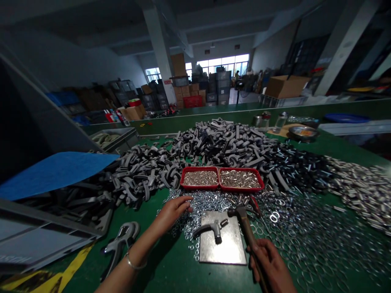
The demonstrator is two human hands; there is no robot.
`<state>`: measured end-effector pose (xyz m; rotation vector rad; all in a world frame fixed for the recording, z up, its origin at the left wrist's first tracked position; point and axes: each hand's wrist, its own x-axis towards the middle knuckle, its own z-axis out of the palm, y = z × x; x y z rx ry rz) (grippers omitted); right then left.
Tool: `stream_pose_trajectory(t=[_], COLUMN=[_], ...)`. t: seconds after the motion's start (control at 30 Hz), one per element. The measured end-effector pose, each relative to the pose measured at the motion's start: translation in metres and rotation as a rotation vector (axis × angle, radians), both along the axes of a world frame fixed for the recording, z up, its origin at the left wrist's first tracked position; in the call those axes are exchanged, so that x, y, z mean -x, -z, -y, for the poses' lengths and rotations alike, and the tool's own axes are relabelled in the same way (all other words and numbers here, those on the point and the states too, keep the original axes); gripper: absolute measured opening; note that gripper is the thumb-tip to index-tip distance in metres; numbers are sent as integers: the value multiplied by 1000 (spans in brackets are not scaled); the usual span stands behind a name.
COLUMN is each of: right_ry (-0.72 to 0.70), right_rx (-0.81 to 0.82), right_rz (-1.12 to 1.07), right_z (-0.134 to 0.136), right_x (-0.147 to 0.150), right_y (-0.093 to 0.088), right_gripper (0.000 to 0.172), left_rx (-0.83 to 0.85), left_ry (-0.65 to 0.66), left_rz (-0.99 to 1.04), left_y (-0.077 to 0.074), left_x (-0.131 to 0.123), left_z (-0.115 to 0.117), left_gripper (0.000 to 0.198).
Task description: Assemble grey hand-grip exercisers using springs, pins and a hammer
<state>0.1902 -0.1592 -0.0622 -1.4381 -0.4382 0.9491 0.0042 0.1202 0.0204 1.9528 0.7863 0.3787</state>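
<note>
A grey cast-metal clamp body lies flat on a square steel plate, between the person's 2 bare hands. The right hand has its grip closed around the wooden handle of a steel-headed hammer, with the head held over the plate's far edge. The left hand, a thin silver bangle at its wrist, has an open grip, its fingers lightly curled on a loose spread of shiny steel washers.

Just beyond, a red plastic tray with 2 compartments holds small silver fasteners. Behind it rises a rough heap of grey curved castings, while a similar open casting lies near the left forearm. Bright metal cylinders are banked along the right of the glossy green counter, and a steel bowl sits towards the far edge.

Past the counter, cardboard boxes and stacked crates fill a wide concrete workshop, with square pillars and bright windows at the far end.
</note>
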Motion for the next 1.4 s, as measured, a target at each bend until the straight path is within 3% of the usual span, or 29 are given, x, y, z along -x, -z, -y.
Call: stream_pose_trajectory(t=[0.1, 0.23, 0.3, 0.37, 0.47, 0.53, 0.7, 0.9, 1.27, 1.33, 1.4], right_ry=[-13, -25, -32, -33, -19, -10, -38, -27, -47, -44, -32], right_rx=[12, 23, 25, 15, 11, 16, 9, -3, 7, 33, 78], right_rz=[38, 47, 44, 44, 51, 50, 30, 8, 39, 86, 216], right_z=[0, 0, -1, -1, -2, -2, -2, -1, -3, 0, 5], right_x=[0, -2, -3, -3, -3, -3, -5, -4, -3, -1, -2], right_y=[8, 15, 15, 14, 11, 10, 12, 12, 15, 12, 2], right_gripper=[37, 37, 38, 39, 41, 42, 40, 38, 35, 33, 31], left_rx=[163, 613, 671, 522, 75, -77, -32, -129, -220, -309, -468], left_ry=[10, 29, 37, 17, -52, -70, -38, -120, -104, -47, 104], left_rz=[33, 237, 301, 291, 166, 86, 40, 35, -17, -19, -31], left_y=[0, 2, 6, 10, 18, 23, 39, 58, 64, 62, 61], left_x=[5, 0, -7, -15, -26, -32, -47, -64, -66, -65, -61], left_z=[4, 31, 44, 52, 53, 52, 58, 70, 75, 75, 75], left_gripper=[35, 35, 34, 31, 21, 15, 11, 13, 16, 15, 14])
